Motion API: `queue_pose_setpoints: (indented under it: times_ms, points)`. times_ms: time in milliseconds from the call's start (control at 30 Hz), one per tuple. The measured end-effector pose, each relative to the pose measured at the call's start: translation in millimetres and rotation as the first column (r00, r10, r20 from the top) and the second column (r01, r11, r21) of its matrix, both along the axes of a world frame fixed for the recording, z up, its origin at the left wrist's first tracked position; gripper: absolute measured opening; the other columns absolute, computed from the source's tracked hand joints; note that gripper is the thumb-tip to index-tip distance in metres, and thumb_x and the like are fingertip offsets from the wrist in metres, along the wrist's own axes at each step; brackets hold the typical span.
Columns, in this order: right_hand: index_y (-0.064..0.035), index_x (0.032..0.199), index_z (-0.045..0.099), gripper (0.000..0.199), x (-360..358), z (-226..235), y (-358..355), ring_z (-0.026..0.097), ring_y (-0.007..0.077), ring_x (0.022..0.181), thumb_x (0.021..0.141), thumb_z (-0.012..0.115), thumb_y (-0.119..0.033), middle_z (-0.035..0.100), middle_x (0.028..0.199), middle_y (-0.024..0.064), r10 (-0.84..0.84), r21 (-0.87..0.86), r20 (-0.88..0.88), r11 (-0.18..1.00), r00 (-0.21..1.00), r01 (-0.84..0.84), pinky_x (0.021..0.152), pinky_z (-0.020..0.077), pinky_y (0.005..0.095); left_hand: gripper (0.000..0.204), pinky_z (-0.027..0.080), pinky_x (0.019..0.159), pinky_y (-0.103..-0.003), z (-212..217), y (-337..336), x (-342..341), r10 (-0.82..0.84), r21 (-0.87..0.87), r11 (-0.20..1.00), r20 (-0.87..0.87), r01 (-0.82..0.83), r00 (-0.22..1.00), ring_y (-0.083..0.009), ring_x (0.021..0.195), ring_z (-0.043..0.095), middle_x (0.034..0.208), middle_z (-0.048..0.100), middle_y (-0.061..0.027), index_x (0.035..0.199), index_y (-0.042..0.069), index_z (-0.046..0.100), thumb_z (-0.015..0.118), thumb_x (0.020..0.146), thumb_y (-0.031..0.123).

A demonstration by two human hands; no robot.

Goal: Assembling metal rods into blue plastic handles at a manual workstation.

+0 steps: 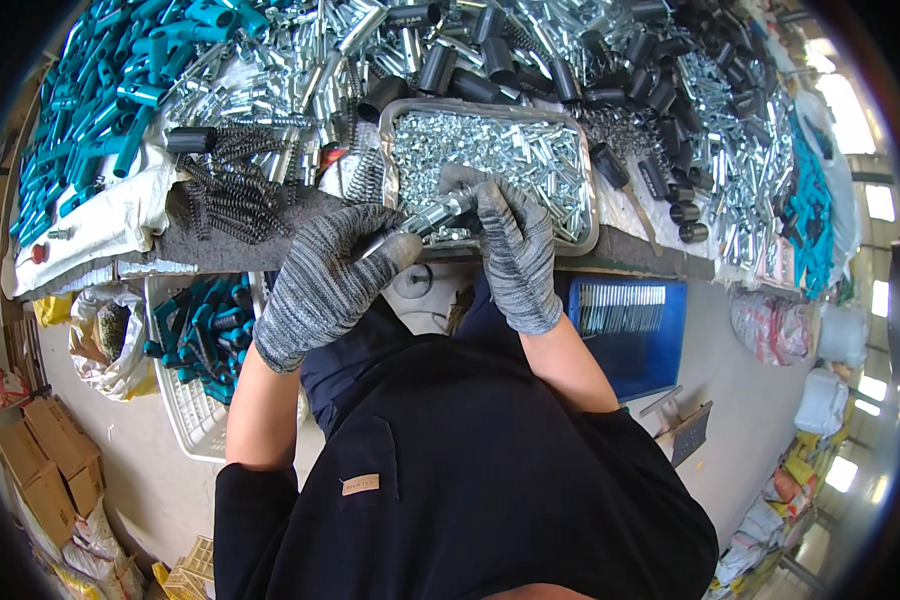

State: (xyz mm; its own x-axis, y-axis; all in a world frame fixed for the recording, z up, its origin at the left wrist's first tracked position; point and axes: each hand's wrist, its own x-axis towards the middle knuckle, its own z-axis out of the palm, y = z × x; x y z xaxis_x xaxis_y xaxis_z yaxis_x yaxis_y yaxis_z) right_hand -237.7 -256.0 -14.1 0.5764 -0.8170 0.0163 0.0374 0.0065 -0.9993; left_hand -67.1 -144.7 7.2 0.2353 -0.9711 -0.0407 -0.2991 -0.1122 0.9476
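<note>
The left hand point(325, 285) and right hand point(518, 255), both gloved, grasp opposite ends of a silver metal cylinder point(438, 214) at the near side of the metal tray point(587, 185), likely to steady it, with small parts point(440, 150) lying just beyond, presumably for easy reach.

The scene is bright, with light coming from the right, where the windows point(880, 203) burn out to white. Glare speckles the small metal parts point(450, 145) (the black shirt point(530, 470) shows few folds). Straight lines bow toward the rim; the corners fall black.
</note>
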Motion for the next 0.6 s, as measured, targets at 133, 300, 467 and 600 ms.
queue_pose_setpoints:
  times_ms: [133, 300, 467, 600]
  points:
    - [-0.0009, 0.111, 0.066, 0.042, -3.2, 0.2, -17.1, 0.062, 0.0085, 0.076, 0.096, 0.055, -0.038, 0.067, 0.089, 0.0045, -0.115, -0.222, -0.115, 0.971, 0.987, 0.087, 0.073, 0.0493, 0.0226, 0.025, 0.049, 0.070, -0.032, 0.8, -3.7, 6.4, -0.010, -0.019, 1.000, -0.121, 0.008, 0.993, -0.0159, 0.073, 0.062, 0.077, 0.066, -0.0134, 0.099, -0.004, 0.066, 0.067, 0.087, 0.018]
    - [-0.0004, 0.124, 0.055, 0.048, 10.9, 31.9, -85.7, 0.062, 0.0107, 0.078, 0.095, 0.056, -0.039, 0.065, 0.095, 0.0086, -0.313, -0.113, 0.166, 0.936, 0.935, 0.333, 0.069, 0.0522, 0.0239, 0.027, 0.049, 0.067, -0.035, -32.3, -1.5, 36.2, 0.072, 0.109, 0.992, -0.066, -0.065, 0.995, -0.0213, 0.068, 0.063, 0.073, 0.065, -0.0158, 0.096, -0.002, 0.068, 0.068, 0.085, 0.023]
    - [-0.0043, 0.137, 0.045, 0.067, 99.3, 45.1, -97.8, 0.063, 0.0189, 0.097, 0.088, 0.064, -0.046, 0.063, 0.114, 0.0131, 0.149, -0.403, -0.322, 0.872, 0.935, -0.278, 0.083, 0.0515, 0.0290, 0.030, 0.048, 0.063, -0.031, -54.2, -0.4, 48.5, 0.165, 0.148, 0.979, -0.183, -0.138, 0.969, -0.0128, 0.064, 0.058, 0.069, 0.063, -0.0100, 0.094, -0.003, 0.068, 0.068, 0.086, 0.026]
    - [-0.0047, 0.139, 0.042, 0.073, 209.7, 27.5, -118.4, 0.055, 0.0326, 0.116, 0.086, 0.061, -0.052, 0.055, 0.126, 0.0209, -0.059, -0.588, -0.717, 0.586, 0.695, -0.557, 0.097, 0.0456, 0.0426, 0.022, 0.044, 0.056, -0.026, -55.7, -0.3, 52.0, 0.164, 0.088, 0.985, -0.261, -0.146, 0.951, -0.0064, 0.061, 0.053, 0.065, 0.060, -0.0016, 0.092, -0.001, 0.068, 0.067, 0.087, 0.021]
